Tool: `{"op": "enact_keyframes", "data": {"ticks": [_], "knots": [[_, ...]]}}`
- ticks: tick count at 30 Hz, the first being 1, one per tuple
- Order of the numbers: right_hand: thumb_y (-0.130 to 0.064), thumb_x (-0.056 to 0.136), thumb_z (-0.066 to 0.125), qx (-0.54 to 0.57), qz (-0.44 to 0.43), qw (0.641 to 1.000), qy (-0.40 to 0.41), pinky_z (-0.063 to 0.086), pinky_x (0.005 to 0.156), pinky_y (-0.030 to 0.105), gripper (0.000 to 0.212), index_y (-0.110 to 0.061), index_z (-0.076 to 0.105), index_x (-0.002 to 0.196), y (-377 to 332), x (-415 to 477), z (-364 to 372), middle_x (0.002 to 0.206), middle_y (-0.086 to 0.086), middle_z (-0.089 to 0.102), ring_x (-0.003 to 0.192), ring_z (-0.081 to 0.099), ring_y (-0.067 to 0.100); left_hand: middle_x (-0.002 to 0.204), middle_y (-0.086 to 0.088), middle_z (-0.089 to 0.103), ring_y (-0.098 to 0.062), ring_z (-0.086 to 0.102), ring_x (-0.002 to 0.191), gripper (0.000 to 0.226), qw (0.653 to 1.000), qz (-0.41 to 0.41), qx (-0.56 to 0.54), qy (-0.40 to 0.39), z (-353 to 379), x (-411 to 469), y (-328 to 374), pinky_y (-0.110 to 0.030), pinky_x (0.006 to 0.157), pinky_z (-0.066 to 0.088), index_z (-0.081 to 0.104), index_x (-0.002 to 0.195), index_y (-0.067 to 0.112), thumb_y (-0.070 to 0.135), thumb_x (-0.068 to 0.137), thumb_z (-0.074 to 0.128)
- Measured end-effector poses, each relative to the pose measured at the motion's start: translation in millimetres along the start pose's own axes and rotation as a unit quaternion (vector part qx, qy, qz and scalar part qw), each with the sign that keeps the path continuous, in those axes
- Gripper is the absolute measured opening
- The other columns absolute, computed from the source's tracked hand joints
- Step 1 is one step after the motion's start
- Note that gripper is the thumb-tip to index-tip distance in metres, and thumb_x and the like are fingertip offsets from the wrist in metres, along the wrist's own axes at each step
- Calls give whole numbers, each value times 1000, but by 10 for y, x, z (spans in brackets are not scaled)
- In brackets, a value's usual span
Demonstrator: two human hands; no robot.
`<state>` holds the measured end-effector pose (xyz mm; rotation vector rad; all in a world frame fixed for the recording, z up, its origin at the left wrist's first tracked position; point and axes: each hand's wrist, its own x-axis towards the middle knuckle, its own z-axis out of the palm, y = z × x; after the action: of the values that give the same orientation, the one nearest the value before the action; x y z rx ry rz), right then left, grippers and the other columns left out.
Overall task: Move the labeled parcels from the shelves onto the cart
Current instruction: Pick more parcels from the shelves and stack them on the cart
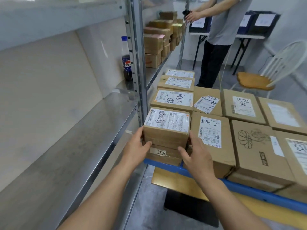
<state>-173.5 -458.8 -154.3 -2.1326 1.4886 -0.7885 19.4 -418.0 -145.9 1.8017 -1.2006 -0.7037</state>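
Observation:
A small cardboard parcel (pixel 166 130) with a scribbled white label on top sits on a lower box marked 705 (pixel 163 154), at the near left corner of the cart (pixel 249 190), which has a blue rim. My left hand (pixel 136 146) grips the parcel's left side with the thumb across its front face. My right hand (pixel 196 155) holds its right side in the same way. Several other labeled parcels (pixel 211 130) cover the cart top in rows. More cardboard parcels (pixel 154 44) are stacked on the far shelf bay.
The metal shelf (pixel 66 146) on my left holds only a cola bottle (pixel 127 63) by the upright post (pixel 141 90). Beyond the cart stand a person (pixel 219 30) in a grey shirt, a white chair (pixel 255 80) and a folding table (pixel 249 36) with bins.

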Motion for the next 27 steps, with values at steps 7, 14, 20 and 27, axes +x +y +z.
{"op": "enact_keyframes", "data": {"ticks": [7,14,20,27], "knots": [[-27,93,56,-39,17,999,-12,35,101,34,55,-16,38,144,2,3,42,127,-1,56,115,49,20,115,7,61,-11,57,105,49,1000,-1,-9,-8,4,8,-25,-28,92,44,48,132,21,2,87,58],[-23,93,56,-67,13,998,-13,33,95,30,55,-18,38,144,-46,10,48,116,1,58,108,50,20,114,5,61,-17,58,108,49,1000,-3,-3,-8,-13,23,-7,-39,97,46,47,131,23,2,88,57],[-19,91,56,-72,4,997,-22,39,94,33,50,-18,41,138,-87,12,-17,111,0,56,103,50,20,123,5,58,-13,54,114,60,1000,3,7,1,-35,-28,22,-34,99,43,41,138,23,4,84,61],[-20,93,53,-97,-19,995,-1,36,94,33,53,-13,34,142,-105,-8,-162,114,2,52,106,47,20,139,3,44,-12,43,126,69,999,3,40,33,-71,-194,110,-37,106,37,28,146,30,18,87,62]]}}
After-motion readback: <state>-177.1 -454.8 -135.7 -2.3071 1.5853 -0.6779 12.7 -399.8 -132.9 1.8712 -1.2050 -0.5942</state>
